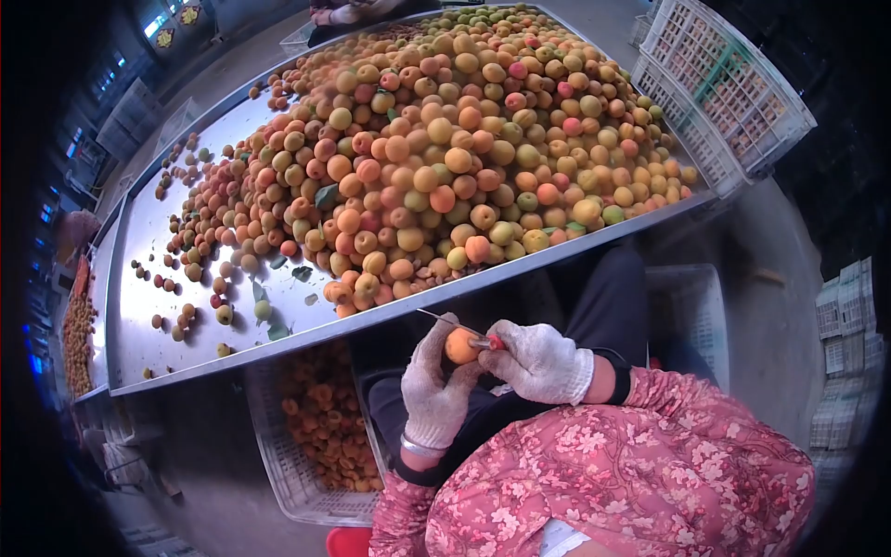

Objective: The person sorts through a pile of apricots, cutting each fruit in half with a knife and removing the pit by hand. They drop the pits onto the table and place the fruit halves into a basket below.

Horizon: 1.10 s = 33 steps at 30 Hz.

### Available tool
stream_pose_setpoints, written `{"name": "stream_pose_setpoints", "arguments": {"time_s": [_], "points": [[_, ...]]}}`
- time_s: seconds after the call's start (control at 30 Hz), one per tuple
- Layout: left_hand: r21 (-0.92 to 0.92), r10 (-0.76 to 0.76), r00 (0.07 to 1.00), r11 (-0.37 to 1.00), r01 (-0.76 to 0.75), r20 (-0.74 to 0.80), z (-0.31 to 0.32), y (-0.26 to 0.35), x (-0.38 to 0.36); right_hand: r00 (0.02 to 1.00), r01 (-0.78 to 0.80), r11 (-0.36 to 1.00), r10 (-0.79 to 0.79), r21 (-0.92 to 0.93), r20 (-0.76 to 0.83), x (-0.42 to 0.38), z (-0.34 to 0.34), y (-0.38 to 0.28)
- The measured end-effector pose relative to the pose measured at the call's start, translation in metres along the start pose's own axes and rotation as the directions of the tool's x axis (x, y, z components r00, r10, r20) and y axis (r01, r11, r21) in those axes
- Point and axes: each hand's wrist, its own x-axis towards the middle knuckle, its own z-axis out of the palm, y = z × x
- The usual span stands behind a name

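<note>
My left hand [434,397], in a white knit glove, holds an orange apricot [458,347] between thumb and fingers. My right hand [548,364], gloved the same way, is closed around a small knife [496,343] with a red handle. Its thin blade points up and left, crossing the upper side of the apricot and reaching past my left fingertips. Both hands are close together over my lap, just in front of the table's near edge. Beyond them a large heap of apricots [436,148], orange, yellow and greenish, covers much of the metal table [139,306].
Under the table edge at left stands a plastic crate [278,478] with halved apricots inside. Another crate [685,274] sits by my right knee. Slatted crates [742,84] rise at the table's right corner, with more stacked [840,357] farther right. Across the table are another person's gloved hands [348,14].
</note>
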Motion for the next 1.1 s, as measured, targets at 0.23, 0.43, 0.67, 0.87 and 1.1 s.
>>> {"name": "stream_pose_setpoints", "arguments": {"time_s": [0.23,0.43,0.67,0.87,1.1], "points": [[0.294,0.091,0.994,0.950,-0.104,0.057,-0.004,0.015,0.001,0.998,-0.063,0.979,0.066,0.193,-0.006,0.000,0.011,0.010],[0.407,0.127,0.989,0.902,-0.145,0.071,-0.002,0.014,0.000,0.994,-0.091,0.984,0.081,0.152,0.071,0.004,0.019,0.024],[0.298,0.158,0.984,0.938,-0.174,0.077,-0.001,0.000,0.014,0.756,-0.639,0.191,0.335,0.745,0.563,0.015,-0.002,0.007],[-0.540,-0.260,0.960,0.796,0.274,0.104,0.009,0.007,0.022,0.893,-0.441,0.422,0.290,0.792,0.343,0.008,-0.010,0.005],[-0.669,-0.280,0.957,0.697,0.257,0.076,0.019,0.011,0.023,0.989,-0.148,0.981,0.149,0.123,0.000,-0.007,-0.001,0.013]]}}
